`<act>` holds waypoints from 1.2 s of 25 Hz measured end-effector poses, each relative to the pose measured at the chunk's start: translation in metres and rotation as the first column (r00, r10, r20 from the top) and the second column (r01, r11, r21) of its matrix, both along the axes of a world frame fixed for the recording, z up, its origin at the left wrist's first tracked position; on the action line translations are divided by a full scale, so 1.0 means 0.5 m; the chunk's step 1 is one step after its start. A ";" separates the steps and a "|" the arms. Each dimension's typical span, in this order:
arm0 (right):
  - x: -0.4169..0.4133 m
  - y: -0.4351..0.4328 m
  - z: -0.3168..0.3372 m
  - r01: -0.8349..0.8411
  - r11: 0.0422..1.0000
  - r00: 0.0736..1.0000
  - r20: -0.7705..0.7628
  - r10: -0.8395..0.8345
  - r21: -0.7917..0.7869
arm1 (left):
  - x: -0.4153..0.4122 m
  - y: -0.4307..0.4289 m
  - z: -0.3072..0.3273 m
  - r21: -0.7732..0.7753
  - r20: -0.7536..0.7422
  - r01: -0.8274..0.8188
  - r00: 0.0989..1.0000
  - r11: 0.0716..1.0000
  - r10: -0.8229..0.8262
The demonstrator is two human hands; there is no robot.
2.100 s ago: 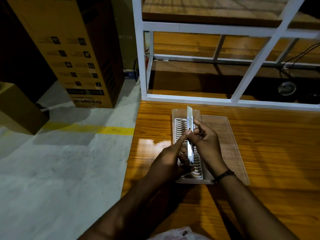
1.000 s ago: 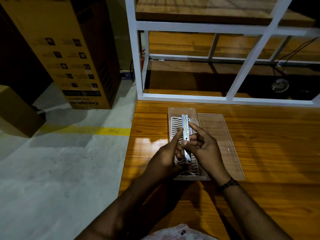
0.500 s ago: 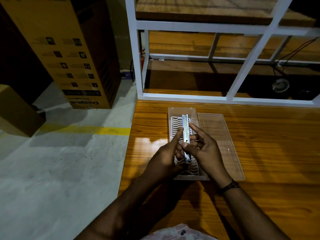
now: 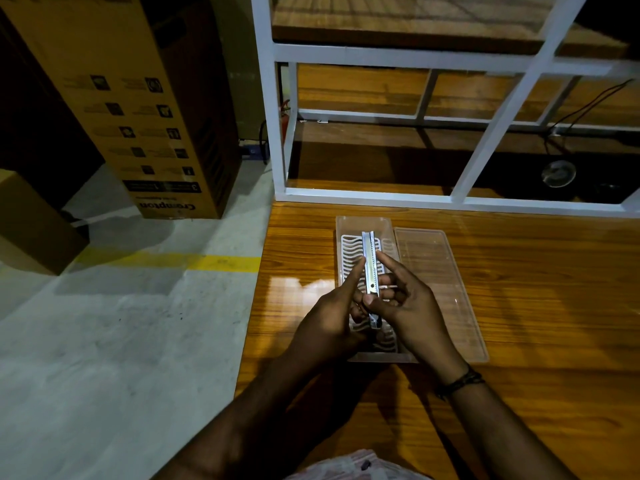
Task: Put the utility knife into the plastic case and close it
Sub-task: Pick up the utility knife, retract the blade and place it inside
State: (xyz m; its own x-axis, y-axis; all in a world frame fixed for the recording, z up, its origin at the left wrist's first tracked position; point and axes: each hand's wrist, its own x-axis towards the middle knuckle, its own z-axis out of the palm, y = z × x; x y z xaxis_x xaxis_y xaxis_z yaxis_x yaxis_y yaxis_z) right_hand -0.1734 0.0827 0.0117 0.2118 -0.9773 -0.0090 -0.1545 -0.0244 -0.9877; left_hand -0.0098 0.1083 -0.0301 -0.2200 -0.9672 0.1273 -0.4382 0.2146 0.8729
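A slim silver utility knife (image 4: 369,268) lies lengthwise over the open clear plastic case (image 4: 346,226), above its white wavy grid insert. My left hand (image 4: 329,317) pinches the knife's left side with the forefinger stretched along it. My right hand (image 4: 405,306) grips the right side and near end with thumb and fingers. The case's clear lid (image 4: 436,289) lies flat on the wooden table just right of the case. Whether the knife rests on the insert or hovers just above it I cannot tell.
The wooden table (image 4: 519,306) stretches to the right and ends at its left edge beside the concrete floor. A white metal frame (image 4: 485,199) stands just behind the case. A tall cardboard box (image 4: 138,109) and a smaller box (image 4: 31,223) stand on the floor at left.
The knife came down from a raised, tilted hold to lie low and flat along the case. Both hands kept hold of it; over the last second they barely moved.
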 end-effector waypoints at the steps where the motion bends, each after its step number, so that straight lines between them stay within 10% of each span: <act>1: -0.001 0.002 0.001 -0.004 1.000 1.000 0.000 0.004 0.004 | 0.000 0.001 -0.001 0.005 0.002 -0.003 1.000 1.000 0.003; 30: -0.002 0.008 0.015 0.077 0.996 0.997 0.004 -0.077 0.040 | -0.004 0.004 0.007 -0.045 0.049 -0.022 0.998 0.999 0.025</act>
State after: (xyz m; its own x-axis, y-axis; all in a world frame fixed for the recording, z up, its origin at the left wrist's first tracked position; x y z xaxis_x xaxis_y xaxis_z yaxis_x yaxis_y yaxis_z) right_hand -0.1746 0.0869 0.0193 0.1360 -0.9896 -0.0475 -0.1492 0.0270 -0.9884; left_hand -0.0121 0.1103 -0.0264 -0.2044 -0.9657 0.1600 -0.4862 0.2420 0.8397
